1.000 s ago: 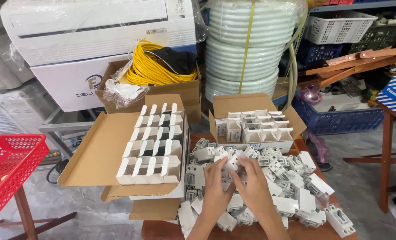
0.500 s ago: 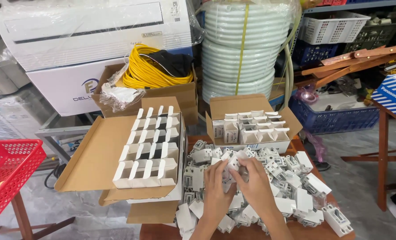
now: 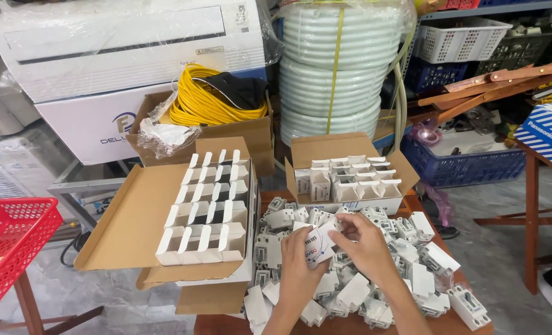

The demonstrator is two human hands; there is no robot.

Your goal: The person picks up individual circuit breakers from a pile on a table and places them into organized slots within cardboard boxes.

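My left hand [image 3: 300,263] and my right hand [image 3: 367,248] meet over a heap of small white plastic electrical parts and little white cartons [image 3: 412,273] on a wooden table [image 3: 226,324]. Both hands grip one small white carton [image 3: 321,243], tilted between them. Just beyond stands an open cardboard box [image 3: 313,149] filled with upright white cartons. To the left lies a bigger open cardboard box [image 3: 133,217] holding rows of open white cartons [image 3: 211,211].
A red basket [image 3: 9,242] stands at the far left. Behind are a wrapped white air-conditioner unit [image 3: 127,43], a box with yellow cable [image 3: 207,102], a stack of white corrugated hose [image 3: 335,68], blue and white crates [image 3: 462,164] and a wooden stand [image 3: 531,205] at right.
The view has shifted slightly. My hands have lifted a small white carton out of the heap and now hold it together, a little higher than before.
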